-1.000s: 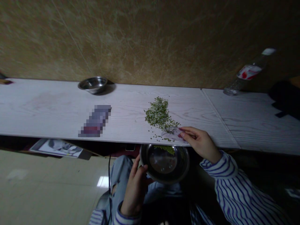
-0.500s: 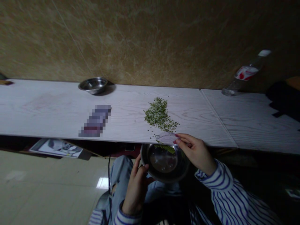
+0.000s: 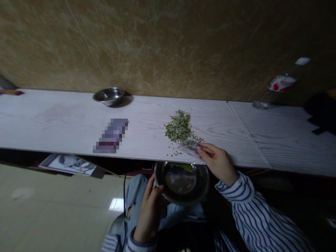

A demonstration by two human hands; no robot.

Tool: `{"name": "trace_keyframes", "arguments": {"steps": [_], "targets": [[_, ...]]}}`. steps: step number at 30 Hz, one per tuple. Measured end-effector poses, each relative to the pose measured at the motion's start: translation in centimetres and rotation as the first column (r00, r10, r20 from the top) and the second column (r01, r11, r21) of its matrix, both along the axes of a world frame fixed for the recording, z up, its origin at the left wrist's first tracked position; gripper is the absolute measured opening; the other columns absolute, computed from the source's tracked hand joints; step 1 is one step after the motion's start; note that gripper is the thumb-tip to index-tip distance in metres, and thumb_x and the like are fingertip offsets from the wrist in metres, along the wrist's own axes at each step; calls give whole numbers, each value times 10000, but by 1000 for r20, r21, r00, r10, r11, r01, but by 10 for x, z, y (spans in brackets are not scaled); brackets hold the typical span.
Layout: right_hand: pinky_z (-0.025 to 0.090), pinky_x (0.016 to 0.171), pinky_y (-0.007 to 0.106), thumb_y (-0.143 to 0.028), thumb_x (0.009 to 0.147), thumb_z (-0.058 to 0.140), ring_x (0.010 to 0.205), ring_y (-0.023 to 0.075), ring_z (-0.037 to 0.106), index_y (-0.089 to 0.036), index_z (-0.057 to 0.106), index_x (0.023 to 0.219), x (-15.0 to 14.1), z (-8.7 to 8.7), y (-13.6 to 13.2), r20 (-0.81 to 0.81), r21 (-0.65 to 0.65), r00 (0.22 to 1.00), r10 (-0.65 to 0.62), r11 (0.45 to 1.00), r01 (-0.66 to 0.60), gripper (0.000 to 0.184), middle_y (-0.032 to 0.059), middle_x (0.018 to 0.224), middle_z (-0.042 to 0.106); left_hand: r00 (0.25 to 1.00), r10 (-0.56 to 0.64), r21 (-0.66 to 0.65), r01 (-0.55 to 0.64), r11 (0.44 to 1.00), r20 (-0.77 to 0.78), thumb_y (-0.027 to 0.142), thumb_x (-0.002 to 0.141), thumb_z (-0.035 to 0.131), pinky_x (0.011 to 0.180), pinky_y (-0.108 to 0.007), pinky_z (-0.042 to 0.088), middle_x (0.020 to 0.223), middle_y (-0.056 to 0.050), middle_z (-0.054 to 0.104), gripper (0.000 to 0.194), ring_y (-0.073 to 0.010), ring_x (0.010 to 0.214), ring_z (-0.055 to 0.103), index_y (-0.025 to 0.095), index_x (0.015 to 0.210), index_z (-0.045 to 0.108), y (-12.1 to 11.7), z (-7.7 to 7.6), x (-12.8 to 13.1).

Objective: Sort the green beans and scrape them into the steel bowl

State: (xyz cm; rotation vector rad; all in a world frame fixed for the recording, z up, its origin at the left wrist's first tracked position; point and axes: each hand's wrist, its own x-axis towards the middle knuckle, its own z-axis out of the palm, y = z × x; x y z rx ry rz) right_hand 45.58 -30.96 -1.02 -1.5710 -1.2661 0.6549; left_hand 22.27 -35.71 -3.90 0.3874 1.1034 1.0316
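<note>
My left hand (image 3: pixel 152 204) grips the left rim of a metal bowl (image 3: pixel 181 197) held just below the table's front edge. Small green beans (image 3: pixel 185 166) lie inside the bowl near its far side. In my right hand (image 3: pixel 216 161), pinched between thumb and fingers, is a thin translucent plastic piece (image 3: pixel 187 148), possibly a scraper or card. It rests on the tabletop at the near side of a spread of green beans (image 3: pixel 179 126). A few loose beans are scattered to the left of the plastic piece.
A second metal bowl (image 3: pixel 109 97) stands at the back of the white table (image 3: pixel 60 122). In front of it lies a blurred, purplish flat object (image 3: pixel 112 134). An upright clear bottle (image 3: pixel 280 84) and dark items (image 3: pixel 321 112) are at the right. Papers (image 3: pixel 69 163) show under the table.
My right hand has moved the plastic piece slightly away from the bowl, up onto the table's near beans. My left hand still holds the bowl. The view has shifted slightly.
</note>
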Motion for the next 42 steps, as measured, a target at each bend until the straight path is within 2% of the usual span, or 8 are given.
{"name": "trace_keyframes", "arguments": {"steps": [9, 14, 20, 24, 30, 34, 42], "targets": [[631, 802, 385, -364, 836, 644, 826, 247, 772, -164, 752, 1063, -17, 7, -5, -3, -22, 996, 84, 996, -84, 321, 120, 949, 800, 999, 24, 16, -24, 1000, -29, 358, 708, 737, 684, -330, 571, 1358, -118, 642, 708, -330, 1164, 603, 249, 1388, 574, 2, 4, -6], [628, 819, 400, -380, 829, 666, 851, 259, 770, -172, 753, 1065, -10, 3, -3, 17, -12, 1000, 3, 1000, -3, 326, 118, 950, 800, 1000, 18, 21, -18, 1000, -21, 352, 716, 727, 697, -351, 572, 1349, -138, 644, 720, -349, 1175, 591, 229, 1405, 558, 2, 4, -7], [626, 841, 408, -373, 820, 668, 871, 267, 770, -183, 759, 1049, -7, 2, 5, 3, -2, 1000, -4, 1000, 4, 311, 113, 924, 801, 1000, 20, 8, -20, 1000, -10, 353, 706, 738, 714, -330, 565, 1349, -114, 650, 717, -314, 1121, 622, 263, 1397, 569, 2, 3, -7], [632, 811, 408, -385, 806, 679, 867, 279, 771, -187, 763, 1033, -9, 4, 12, 1, 8, 999, -37, 999, 37, 312, 118, 918, 802, 999, 31, 8, -31, 1000, -19, 367, 692, 745, 689, -333, 559, 1348, -125, 648, 741, -337, 1140, 614, 258, 1403, 568, 3, 2, -9], [621, 855, 439, -399, 799, 666, 879, 284, 770, -177, 756, 1021, -16, 5, 24, -24, 22, 1000, 3, 1000, -2, 327, 132, 950, 800, 999, 17, 10, -16, 1000, -40, 382, 703, 728, 678, -332, 552, 1365, -99, 638, 711, -349, 1201, 577, 287, 1388, 564, 4, -1, -15], [620, 858, 426, -383, 802, 670, 885, 271, 769, -182, 761, 1031, -17, 3, 26, -6, 26, 999, 45, 999, -45, 318, 118, 963, 800, 999, 30, 18, -30, 999, -23, 353, 721, 715, 663, -358, 568, 1328, -107, 651, 658, -348, 1138, 604, 276, 1359, 574, 6, -2, -19], [622, 839, 398, -311, 832, 634, 892, 249, 766, -201, 771, 1045, -23, 5, 39, 60, 38, 995, 82, 996, -84, 276, 95, 990, 801, 999, 43, 24, -43, 999, -23, 336, 720, 735, 704, -359, 584, 1380, -126, 627, 772, -369, 1207, 588, 269, 1455, 507, 11, -4, -34]]}}
